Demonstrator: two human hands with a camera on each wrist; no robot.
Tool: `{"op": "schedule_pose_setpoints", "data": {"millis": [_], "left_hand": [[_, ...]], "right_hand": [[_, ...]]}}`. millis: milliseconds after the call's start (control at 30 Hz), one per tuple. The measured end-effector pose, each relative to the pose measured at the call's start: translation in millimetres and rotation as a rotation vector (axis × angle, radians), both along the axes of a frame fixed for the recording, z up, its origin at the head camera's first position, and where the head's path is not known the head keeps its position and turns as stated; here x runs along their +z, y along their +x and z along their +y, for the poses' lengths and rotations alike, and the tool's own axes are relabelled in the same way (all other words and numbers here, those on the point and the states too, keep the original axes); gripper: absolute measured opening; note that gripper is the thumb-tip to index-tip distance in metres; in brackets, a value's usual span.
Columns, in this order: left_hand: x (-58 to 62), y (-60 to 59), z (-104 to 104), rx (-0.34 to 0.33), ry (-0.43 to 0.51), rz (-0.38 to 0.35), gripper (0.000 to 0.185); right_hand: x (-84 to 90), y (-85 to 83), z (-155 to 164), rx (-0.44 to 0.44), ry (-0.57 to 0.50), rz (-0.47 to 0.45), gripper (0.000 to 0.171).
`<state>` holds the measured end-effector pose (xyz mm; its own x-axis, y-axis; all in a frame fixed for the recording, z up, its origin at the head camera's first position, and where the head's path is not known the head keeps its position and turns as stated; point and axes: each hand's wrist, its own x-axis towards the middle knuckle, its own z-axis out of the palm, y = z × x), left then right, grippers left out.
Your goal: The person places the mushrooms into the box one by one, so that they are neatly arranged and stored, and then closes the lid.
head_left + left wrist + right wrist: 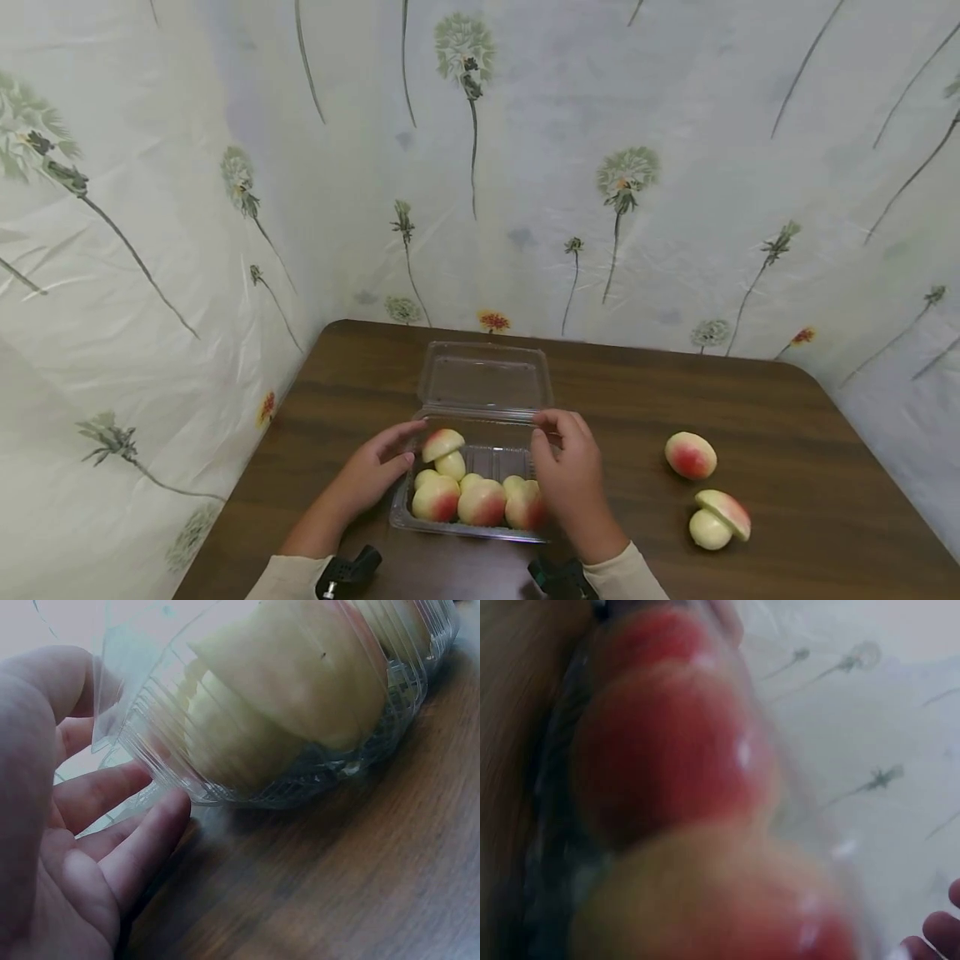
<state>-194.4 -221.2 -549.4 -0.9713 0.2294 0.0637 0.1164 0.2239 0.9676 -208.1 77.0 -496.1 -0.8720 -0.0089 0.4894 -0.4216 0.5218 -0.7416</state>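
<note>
A clear plastic clamshell box (491, 533) stands on the table with its lid (483, 375) folded back. Several mushroom-shaped pieces (482, 502) with red-blushed caps fill its near side. Another mushroom piece (444, 450) stands behind them at the left end. My left hand (371, 471) is at the box's left end, fingers loosely bent; in the left wrist view its fingertips (176, 806) are right at the ribbed plastic wall. My right hand (573, 467) is over the right end, fingers bent near the back right corner and partly hiding the rightmost piece. Blurred red caps (675, 750) fill the right wrist view.
To the right on the brown wooden table (622, 517) lie a rounded piece with a red patch (691, 456) and a mushroom piece on its side (720, 520). A flower-patterned curtain (525, 208) hangs behind and left of the table. Dark wrist devices (348, 572) sit at both cuffs.
</note>
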Motion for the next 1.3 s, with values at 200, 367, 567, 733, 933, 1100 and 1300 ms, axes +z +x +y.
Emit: {"op": "schedule_pose_setpoints", "data": {"millis": [200, 367, 567, 733, 933, 1100, 1300], "left_hand": [[3.3, 1.5, -2, -0.001, 0.004, -0.001, 0.044], [5.4, 1.0, -4, -0.011, 0.005, 0.009, 0.044], [6.7, 2.9, -5, -0.009, 0.008, -0.005, 0.044], [11.1, 6.6, -1, 0.001, -0.01, -0.019, 0.044], [29.3, 14.5, 5, -0.023, -0.001, -0.024, 0.044], [30.3, 14.6, 7, -0.022, -0.012, -0.035, 0.044], [27.6, 13.3, 5, -0.031, -0.017, -0.039, 0.044]], "right_hand": [[-9.6, -5.8, 16, -0.041, 0.051, 0.051, 0.016], [-18.9, -9.7, 28, -0.143, 0.081, 0.057, 0.021], [-32.2, -18.7, 41, -0.31, 0.056, 0.021, 0.036], [-38.8, -26.3, 57, -0.398, 0.03, 0.027, 0.052], [-42.2, -31.8, 80, -0.485, 0.032, 0.004, 0.067], [-42.3, -33.8, 94, -0.522, 0.036, -0.024, 0.069], [-40.4, -35.2, 107, -0.546, 0.014, -0.051, 0.073]]}}
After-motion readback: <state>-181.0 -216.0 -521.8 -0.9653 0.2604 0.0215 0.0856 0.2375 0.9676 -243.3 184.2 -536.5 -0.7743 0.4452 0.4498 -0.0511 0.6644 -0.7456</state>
